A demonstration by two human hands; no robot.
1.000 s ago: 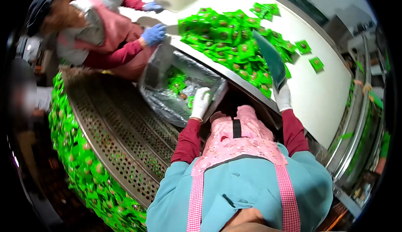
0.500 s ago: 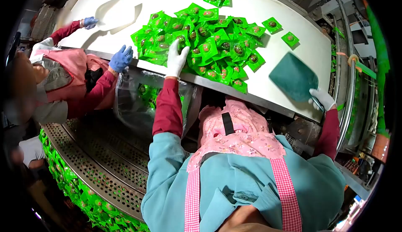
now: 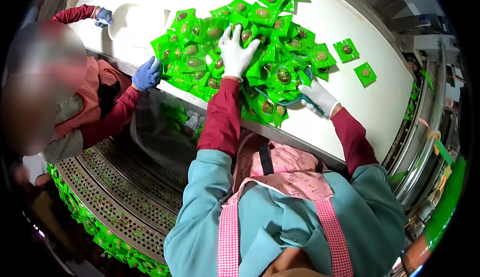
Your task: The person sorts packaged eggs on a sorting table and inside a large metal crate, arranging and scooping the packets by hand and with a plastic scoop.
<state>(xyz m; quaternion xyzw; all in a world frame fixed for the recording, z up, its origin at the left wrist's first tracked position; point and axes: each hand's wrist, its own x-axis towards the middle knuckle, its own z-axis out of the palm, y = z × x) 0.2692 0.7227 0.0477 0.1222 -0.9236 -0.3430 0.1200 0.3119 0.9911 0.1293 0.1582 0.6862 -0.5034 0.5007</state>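
Green packets [image 3: 194,62], each with a brown round item showing, lie heaped on the white tabletop. My left hand [image 3: 239,52], in a white glove, rests on top of the heap with its fingers spread. My right hand [image 3: 320,99], also gloved in white, grips the dark green scoop [image 3: 291,102] at its handle end. The scoop's blade is pushed into the heap's right side, and packets cover most of it. Only parts of its rim show.
A co-worker at the left has one blue-gloved hand [image 3: 103,17] at a white scoop [image 3: 124,24] and another [image 3: 146,73] beside the heap. Below the table edge hangs a clear plastic bag [image 3: 150,122] with packets. A perforated metal conveyor [image 3: 110,177] curves below left. Metal rails [image 3: 425,132] stand right.
My right hand has brought the scoop left from the bare right side into the heap. My left hand has moved right and farther onto the packets. The co-worker's head has come forward.
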